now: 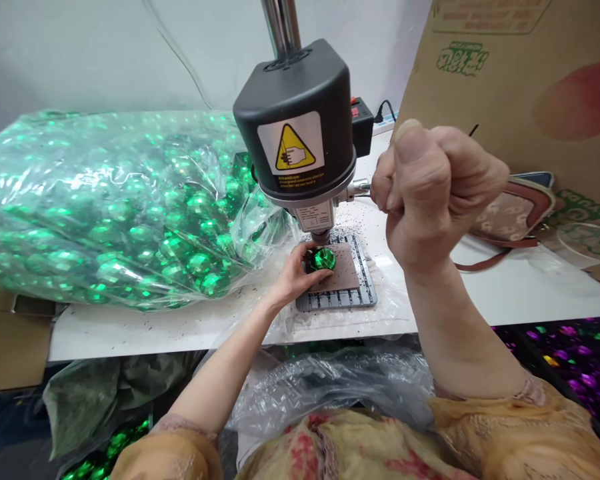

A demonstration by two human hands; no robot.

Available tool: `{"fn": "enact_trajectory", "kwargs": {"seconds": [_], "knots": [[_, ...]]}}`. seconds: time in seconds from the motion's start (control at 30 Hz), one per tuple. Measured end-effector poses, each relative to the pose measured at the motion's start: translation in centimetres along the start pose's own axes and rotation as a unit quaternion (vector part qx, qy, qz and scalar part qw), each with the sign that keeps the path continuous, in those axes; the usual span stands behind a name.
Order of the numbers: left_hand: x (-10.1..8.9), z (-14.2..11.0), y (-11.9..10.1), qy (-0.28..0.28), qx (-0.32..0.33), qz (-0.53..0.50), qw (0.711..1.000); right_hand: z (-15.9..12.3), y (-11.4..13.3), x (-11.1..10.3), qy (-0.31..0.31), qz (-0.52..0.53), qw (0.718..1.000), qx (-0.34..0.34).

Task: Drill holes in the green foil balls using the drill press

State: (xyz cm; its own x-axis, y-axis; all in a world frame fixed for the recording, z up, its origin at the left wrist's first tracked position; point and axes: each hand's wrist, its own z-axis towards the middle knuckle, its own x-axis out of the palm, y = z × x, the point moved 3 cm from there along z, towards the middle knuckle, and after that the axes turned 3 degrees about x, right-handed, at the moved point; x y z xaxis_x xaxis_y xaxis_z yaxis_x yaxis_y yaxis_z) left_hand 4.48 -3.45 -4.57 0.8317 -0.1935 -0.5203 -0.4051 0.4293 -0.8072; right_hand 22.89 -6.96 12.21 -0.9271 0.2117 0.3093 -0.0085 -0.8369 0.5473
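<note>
At a white worktable (pixel 485 293), a mirror-bright green ball (pixel 325 259), its small facets catching the light, sits on a square brown board (pixel 349 270) under the head of a black drill press (pixel 294 107). The person's left hand (pixel 300 272) grips the ball between thumb and fingers; the right hand (pixel 433 190) is balled in a fist around the machine's metal lever (pixel 358 191). Dark specks dot the slotted base plate (pixel 370 293). To the left, a large clear plastic bag (pixel 80 143) bulges with glittering green balls (pixel 195 227). A cardboard carton (pixel 480 100) printed in green and red stands at right. Shiny purple pieces (pixel 580 377), mixed with green and gold, lie heaped at lower right, their container too dark to make out.
</note>
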Motion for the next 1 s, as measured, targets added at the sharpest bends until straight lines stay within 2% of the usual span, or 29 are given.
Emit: {"fn": "enact_trajectory", "kwargs": {"seconds": [0.23,0.43,0.7,0.87,1.0], "knots": [[1.6,-0.5,-0.7,0.001,-0.005,-0.007,1.0,0.2,0.0,0.1,-0.001,0.026,0.999,-0.045],[1.9,-1.3,0.1,-0.038,-0.008,-0.006,0.999,-0.4,0.2,-0.1,0.003,-0.002,0.999,-0.05],[2.2,-1.4,0.9,-0.031,0.006,-0.019,0.999,-1.8,-1.1,-0.6,-0.026,0.035,0.993,-0.109],[2.2,-1.5,1.1,-0.036,0.013,-0.029,0.999,-2.1,-1.9,-0.8,-0.008,0.031,0.997,-0.065],[2.2,-1.5,1.1,-0.037,0.021,-0.02,0.999,-2.4,-2.2,-1.0,-0.012,0.055,0.991,-0.118]]}}
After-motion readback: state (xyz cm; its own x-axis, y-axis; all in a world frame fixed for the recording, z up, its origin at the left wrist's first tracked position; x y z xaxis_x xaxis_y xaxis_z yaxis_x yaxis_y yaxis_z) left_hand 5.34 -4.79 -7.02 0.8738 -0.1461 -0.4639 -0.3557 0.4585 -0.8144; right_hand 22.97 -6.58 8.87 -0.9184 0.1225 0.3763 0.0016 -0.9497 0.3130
